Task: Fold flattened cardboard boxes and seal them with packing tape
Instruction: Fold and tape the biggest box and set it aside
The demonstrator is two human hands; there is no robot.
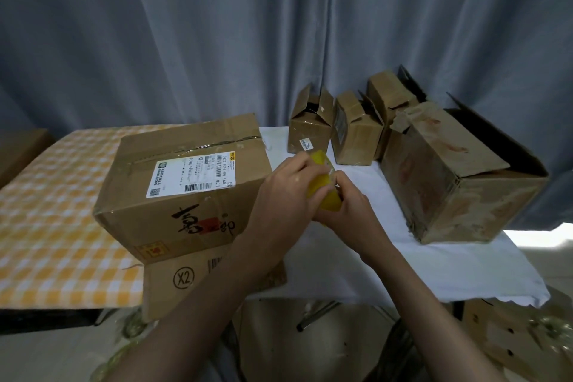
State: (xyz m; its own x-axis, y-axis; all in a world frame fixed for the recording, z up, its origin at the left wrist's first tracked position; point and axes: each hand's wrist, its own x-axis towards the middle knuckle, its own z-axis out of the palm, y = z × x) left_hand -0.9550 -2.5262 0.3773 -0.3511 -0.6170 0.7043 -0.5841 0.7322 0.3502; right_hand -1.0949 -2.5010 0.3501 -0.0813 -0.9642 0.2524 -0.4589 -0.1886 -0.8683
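Gripping tilted tape roll (322,187), both hands (316,195)

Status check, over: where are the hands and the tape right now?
Left hand and right hand both grip the yellow packing tape roll. Large labelled brown cardboard box sits just left, untouched. Nothing blocking.

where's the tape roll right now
In the head view the yellow tape roll is centre frame, held between the left hand and right hand, just right of the big labelled box.
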